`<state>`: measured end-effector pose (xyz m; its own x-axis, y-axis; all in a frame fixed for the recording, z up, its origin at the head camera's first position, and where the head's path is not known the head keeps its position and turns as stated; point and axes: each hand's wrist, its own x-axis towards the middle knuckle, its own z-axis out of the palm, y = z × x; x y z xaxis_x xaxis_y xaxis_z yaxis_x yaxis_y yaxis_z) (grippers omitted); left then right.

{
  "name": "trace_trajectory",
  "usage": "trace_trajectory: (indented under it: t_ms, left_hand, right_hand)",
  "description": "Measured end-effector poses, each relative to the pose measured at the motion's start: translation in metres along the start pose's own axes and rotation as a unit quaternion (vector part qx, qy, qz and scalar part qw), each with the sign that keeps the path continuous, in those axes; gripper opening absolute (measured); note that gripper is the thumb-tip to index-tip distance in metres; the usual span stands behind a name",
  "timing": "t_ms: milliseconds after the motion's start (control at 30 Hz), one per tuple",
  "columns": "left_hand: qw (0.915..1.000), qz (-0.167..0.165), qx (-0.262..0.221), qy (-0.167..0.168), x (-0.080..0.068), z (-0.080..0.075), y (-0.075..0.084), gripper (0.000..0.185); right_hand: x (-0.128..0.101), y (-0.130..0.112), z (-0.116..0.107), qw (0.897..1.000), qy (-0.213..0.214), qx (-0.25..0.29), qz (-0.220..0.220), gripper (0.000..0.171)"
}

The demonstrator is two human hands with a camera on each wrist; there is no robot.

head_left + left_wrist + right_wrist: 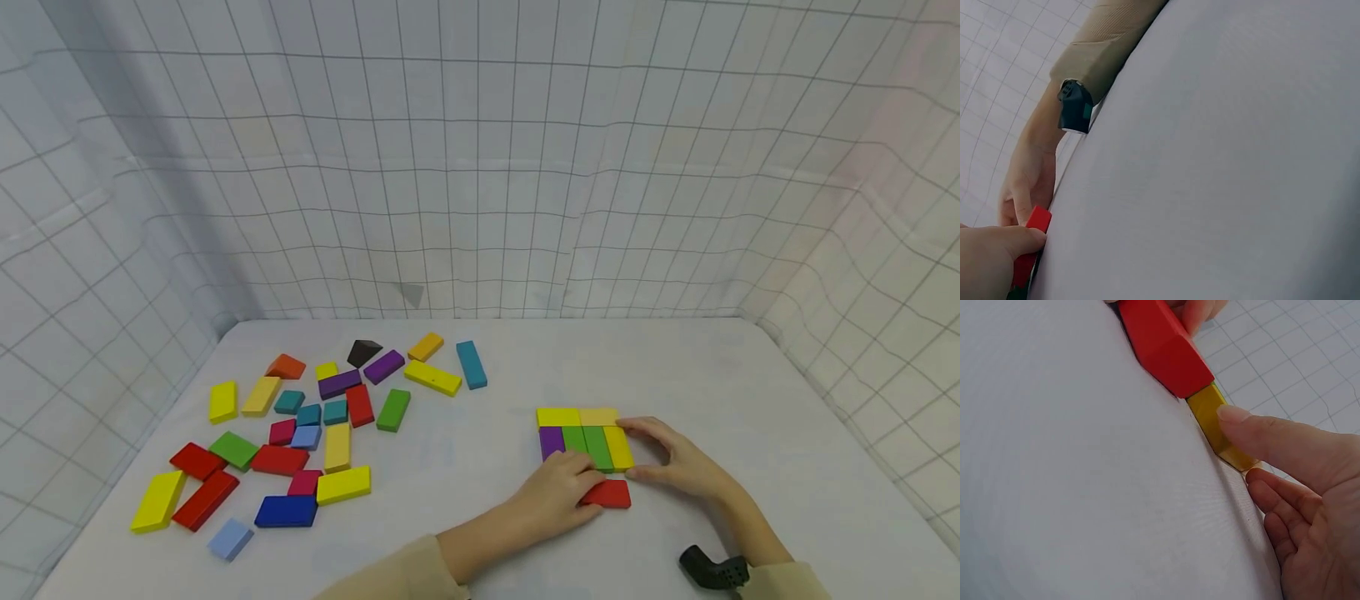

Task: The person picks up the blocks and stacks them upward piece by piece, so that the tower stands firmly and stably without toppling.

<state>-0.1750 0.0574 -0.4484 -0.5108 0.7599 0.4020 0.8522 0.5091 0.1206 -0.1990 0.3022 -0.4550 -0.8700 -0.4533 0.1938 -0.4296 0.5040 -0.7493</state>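
A red block (607,493) is held flat on the white surface (750,392) by the left hand (561,487), its grip curled over the block's left end, at the lower centre-right of the frame. Just above it, a yellow block (619,447) at the right edge of a coloured block square (577,417) is touched by the right hand (678,462), fingers fairly straight. Loose blocks (300,433) are scattered at the left.

Bare white counter (750,392) lies open right of the flat colourful block square (585,437); scattered wooden blocks (300,433) crowd the left.
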Motion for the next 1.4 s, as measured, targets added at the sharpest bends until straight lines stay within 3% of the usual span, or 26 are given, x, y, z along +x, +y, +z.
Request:
trace_trajectory:
  t_ms: [200,467,767,1067,1400]
  left_hand:
    - [0.9999,-0.007,0.0,0.012,0.002,0.005,0.003,0.03]
    - [0.9992,0.021,0.021,0.028,-0.001,0.007,-0.003,0.027]
    - [0.9979,0.022,0.052,0.031,0.01,0.01,0.0,0.025]
    - [0.999,0.026,0.018,0.032,0.012,0.013,-0.002,0.025]
    - [0.9986,0.02,-0.014,0.046,0.012,0.014,-0.003,0.024]
  right_hand:
    - [0.0,0.002,0.0,1.0,-0.002,-0.006,0.005,0.059]
    - [-0.001,0.001,-0.001,1.0,0.005,-0.009,-0.006,0.049]
    - [-0.001,0.005,-0.001,1.0,-0.007,0.011,-0.027,0.042]
    - [-0.002,0.002,-0.003,1.0,-0.024,0.008,-0.009,0.047]
    - [-0.004,0.0,-0.006,0.997,-0.05,0.043,0.027,0.06]
